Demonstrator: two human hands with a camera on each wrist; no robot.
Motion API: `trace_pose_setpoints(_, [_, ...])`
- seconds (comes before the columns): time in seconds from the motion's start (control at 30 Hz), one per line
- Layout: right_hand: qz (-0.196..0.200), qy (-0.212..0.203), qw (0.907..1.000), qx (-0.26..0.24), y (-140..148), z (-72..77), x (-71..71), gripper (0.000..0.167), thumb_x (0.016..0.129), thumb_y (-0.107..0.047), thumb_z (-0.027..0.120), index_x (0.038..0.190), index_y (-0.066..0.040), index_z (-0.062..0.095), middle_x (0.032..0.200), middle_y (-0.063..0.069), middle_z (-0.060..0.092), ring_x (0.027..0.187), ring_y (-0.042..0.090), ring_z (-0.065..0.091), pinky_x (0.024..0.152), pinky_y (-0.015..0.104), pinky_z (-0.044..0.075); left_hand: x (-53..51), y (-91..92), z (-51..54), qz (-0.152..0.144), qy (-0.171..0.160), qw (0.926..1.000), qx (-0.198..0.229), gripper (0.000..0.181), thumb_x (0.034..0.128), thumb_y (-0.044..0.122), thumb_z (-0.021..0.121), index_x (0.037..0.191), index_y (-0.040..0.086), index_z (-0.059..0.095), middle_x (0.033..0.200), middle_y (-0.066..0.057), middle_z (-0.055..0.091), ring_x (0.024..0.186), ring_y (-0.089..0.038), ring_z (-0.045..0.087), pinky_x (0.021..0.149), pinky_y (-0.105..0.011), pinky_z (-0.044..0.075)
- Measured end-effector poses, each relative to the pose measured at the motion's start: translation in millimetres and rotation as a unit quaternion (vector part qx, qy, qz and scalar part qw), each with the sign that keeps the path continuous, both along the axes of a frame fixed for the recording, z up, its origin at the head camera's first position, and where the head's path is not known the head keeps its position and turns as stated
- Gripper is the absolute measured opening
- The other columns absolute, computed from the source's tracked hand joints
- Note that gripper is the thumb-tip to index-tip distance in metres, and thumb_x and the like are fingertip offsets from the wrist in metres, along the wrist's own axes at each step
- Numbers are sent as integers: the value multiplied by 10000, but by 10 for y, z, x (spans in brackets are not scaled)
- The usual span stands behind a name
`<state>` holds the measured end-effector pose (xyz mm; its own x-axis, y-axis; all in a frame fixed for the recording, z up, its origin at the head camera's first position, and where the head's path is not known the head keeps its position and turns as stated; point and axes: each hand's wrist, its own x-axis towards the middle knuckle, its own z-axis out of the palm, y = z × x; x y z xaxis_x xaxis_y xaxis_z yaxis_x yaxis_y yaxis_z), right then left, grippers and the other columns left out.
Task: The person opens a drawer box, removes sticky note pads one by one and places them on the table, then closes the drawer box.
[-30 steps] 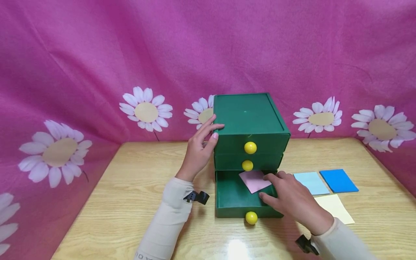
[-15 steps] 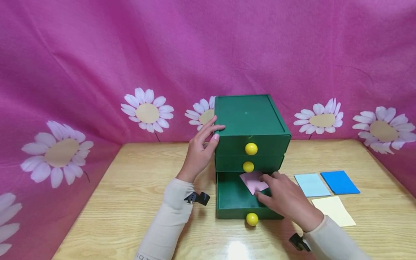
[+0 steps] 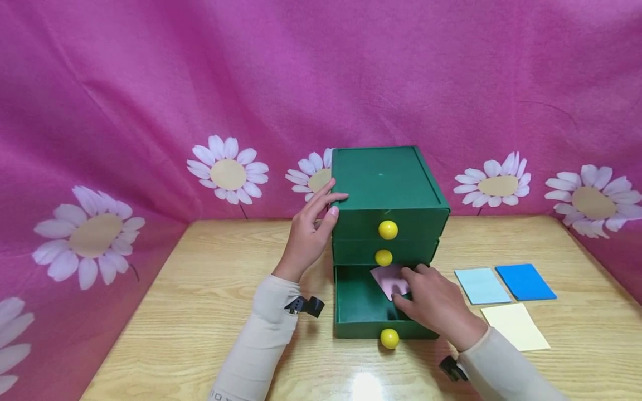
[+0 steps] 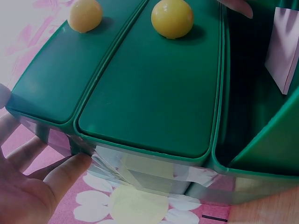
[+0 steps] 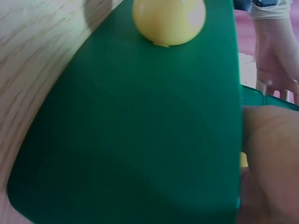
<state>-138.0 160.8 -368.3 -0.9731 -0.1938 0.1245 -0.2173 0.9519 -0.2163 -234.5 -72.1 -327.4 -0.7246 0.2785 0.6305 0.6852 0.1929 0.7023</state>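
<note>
A green drawer cabinet (image 3: 386, 178) with yellow knobs stands on the table, its bottom drawer (image 3: 356, 312) pulled out. In that drawer lies a small pink sticky note pad (image 3: 388, 280), its right part behind fingers. My left hand (image 3: 307, 234) rests fairly straight fingers against the cabinet's upper left edge; the left wrist view also shows this hand (image 4: 32, 182) beside the drawer fronts. My right hand (image 3: 438, 301) reaches into the drawer, thumb and forefinger apart over the pad. Contact with the pad is not clear. In the right wrist view the drawer's green front (image 5: 140, 116) hides most fingers.
Right of the cabinet lie a light blue pad (image 3: 482, 285), a blue pad (image 3: 525, 281) and a pale yellow pad (image 3: 515, 327) on the wooden table (image 3: 200, 312). Behind hangs a pink cloth (image 3: 301, 72) printed with daisies.
My right hand has moved a little left, farther over the pink sticky note pad. The pad and drawer stay where they were, and the left hand keeps its place on the cabinet.
</note>
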Motion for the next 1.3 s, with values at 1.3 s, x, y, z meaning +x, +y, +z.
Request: trace_pose_setpoints(1.3, [153,-612,9943,855,-131,-11,-174,346,826,-391,731,911,-68,639,794,92,593,721,261,501,601,437,501,285,24,280,1,-93,9999,37,304,998,84,470,1267,22,597,1506,-134,386,1379,-264,368,921,-432,508])
